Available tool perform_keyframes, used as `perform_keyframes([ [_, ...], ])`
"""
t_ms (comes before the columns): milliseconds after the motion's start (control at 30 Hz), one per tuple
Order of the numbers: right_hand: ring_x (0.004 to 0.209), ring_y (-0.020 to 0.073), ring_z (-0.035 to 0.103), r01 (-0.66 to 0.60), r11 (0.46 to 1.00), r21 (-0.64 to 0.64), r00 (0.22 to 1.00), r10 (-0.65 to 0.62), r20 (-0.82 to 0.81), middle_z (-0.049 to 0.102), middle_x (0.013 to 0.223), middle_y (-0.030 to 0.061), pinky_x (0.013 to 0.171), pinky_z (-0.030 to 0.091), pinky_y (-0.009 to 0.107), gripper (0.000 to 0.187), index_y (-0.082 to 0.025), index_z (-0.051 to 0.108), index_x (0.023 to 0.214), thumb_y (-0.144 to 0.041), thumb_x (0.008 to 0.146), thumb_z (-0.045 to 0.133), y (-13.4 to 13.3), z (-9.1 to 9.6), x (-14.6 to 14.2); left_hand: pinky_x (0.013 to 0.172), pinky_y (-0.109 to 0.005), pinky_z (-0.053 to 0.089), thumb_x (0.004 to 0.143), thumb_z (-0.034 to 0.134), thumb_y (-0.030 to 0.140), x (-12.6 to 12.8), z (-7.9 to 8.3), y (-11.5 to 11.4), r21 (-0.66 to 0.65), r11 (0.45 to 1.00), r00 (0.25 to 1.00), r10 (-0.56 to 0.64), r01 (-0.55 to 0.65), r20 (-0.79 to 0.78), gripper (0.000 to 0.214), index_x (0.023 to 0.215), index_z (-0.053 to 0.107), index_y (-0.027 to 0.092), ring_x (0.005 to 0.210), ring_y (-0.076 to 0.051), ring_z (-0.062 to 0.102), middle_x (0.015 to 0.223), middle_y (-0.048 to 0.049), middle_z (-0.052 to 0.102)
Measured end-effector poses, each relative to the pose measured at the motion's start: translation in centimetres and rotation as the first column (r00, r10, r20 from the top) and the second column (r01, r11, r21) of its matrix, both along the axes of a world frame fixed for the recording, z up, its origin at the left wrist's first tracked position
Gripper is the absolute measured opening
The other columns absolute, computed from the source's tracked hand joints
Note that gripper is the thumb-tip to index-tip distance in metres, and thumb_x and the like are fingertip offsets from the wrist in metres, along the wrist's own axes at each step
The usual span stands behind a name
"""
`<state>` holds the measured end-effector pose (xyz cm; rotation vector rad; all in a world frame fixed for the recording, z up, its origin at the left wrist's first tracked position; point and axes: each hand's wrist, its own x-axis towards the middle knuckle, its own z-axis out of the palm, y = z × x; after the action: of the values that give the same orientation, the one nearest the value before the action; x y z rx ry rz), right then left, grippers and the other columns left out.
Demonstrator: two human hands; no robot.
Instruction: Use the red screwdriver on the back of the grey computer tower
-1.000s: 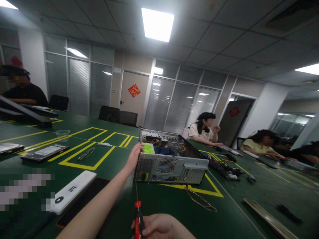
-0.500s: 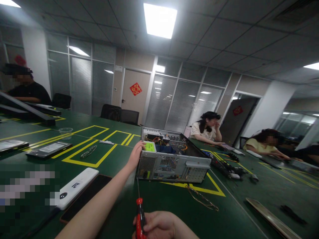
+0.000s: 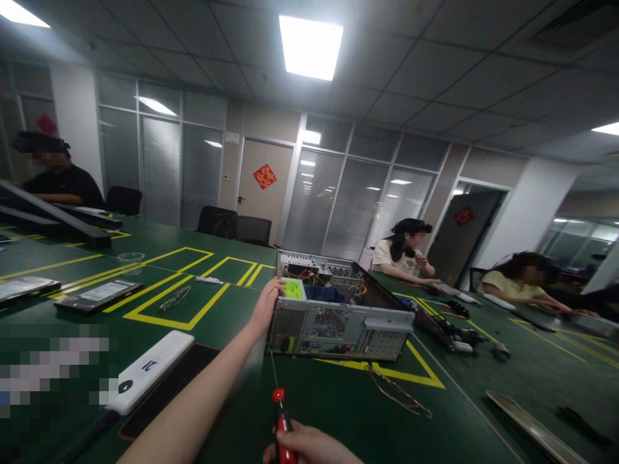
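An opened computer case (image 3: 382, 332) lies on the table, its rear panel towards me and wires showing inside. My left hand (image 3: 265, 306) grips its left side, fingers over the upper edge beside the power supply with a bright green label (image 3: 293, 289). In my right hand (image 3: 309, 444) is a screwdriver (image 3: 282, 425) with a red and black handle, held low at the bottom of the view. Its thin shaft points up to the lower left corner of the rear panel. Whether the tip sits in a screw is too small to tell.
Left of my arm lie a white power strip-like device (image 3: 155, 370), a dark phone-like slab (image 3: 169, 393) and a hard drive (image 3: 99, 295). A wire loop (image 3: 399, 396) lies before the case; a metal strip (image 3: 532, 425) is at right. Several people sit around the table.
The view has shifted slightly, so the whole scene sits a little lower and further right. My left hand stays on the case, and the screwdriver's shaft still points to the same corner.
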<state>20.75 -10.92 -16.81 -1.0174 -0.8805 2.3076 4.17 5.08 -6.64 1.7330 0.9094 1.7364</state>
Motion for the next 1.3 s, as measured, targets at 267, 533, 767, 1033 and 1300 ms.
perform_keyframes([
  [267,0.059,0.0075,0.061,0.258,0.95,-0.173,0.964,-0.266,-0.023,0.069,0.078,0.0043,0.053,0.043,0.016,0.027,-0.015,0.057,0.083,-0.041,0.08,0.065,-1.7,1.8,-1.0,0.114,-0.043,0.029,0.088,0.034,0.031,0.0,-0.1,0.1,0.03,0.999,1.0,-0.023,0.023,0.014,0.027,0.076,0.055,0.02,0.134,-0.024,0.041,0.114,-0.0095,0.063],
  [533,0.033,0.0035,0.04,0.275,0.912,-0.305,0.952,-0.304,-0.048,0.055,0.052,0.0014,0.032,0.021,0.011,0.049,-0.011,0.063,0.076,-0.044,0.097,0.033,-2.0,4.0,-1.0,0.115,-0.041,0.028,0.089,0.033,0.032,0.0,-0.2,0.0,0.03,0.999,1.0,-0.022,0.022,0.002,0.029,0.077,0.056,0.019,0.132,-0.023,0.042,0.116,-0.0093,0.062],
  [767,0.037,0.003,0.046,0.358,0.873,-0.331,0.932,-0.357,0.065,0.05,0.046,0.0009,0.036,0.032,0.008,0.061,-0.005,0.061,0.067,-0.043,0.099,0.025,-2.8,6.3,-1.5,0.115,-0.042,0.029,0.089,0.033,0.03,-0.1,-0.3,0.1,0.034,0.999,1.0,-0.012,0.012,-0.003,0.028,0.078,0.056,0.019,0.132,-0.023,0.043,0.117,-0.0088,0.063],
  [1033,0.035,0.0023,0.039,0.311,0.873,-0.375,0.931,-0.359,-0.062,0.051,0.05,0.0011,0.031,0.023,0.008,0.06,-0.006,0.061,0.072,-0.047,0.098,0.025,-2.3,5.9,-1.3,0.114,-0.042,0.03,0.09,0.033,0.03,0.0,-0.3,0.1,0.033,0.999,1.0,-0.006,0.006,0.003,0.029,0.078,0.057,0.019,0.132,-0.023,0.043,0.117,-0.0087,0.063],
  [1300,0.042,0.0025,0.047,0.387,0.845,-0.369,0.912,-0.41,0.017,0.052,0.051,-0.0005,0.039,0.032,0.007,0.041,-0.01,0.059,0.068,-0.036,0.095,0.044,-2.0,5.3,-1.4,0.114,-0.041,0.031,0.089,0.034,0.032,0.0,-0.4,0.3,0.032,0.999,1.0,-0.003,0.003,0.007,0.028,0.078,0.057,0.02,0.131,-0.022,0.044,0.117,-0.0088,0.063],
])
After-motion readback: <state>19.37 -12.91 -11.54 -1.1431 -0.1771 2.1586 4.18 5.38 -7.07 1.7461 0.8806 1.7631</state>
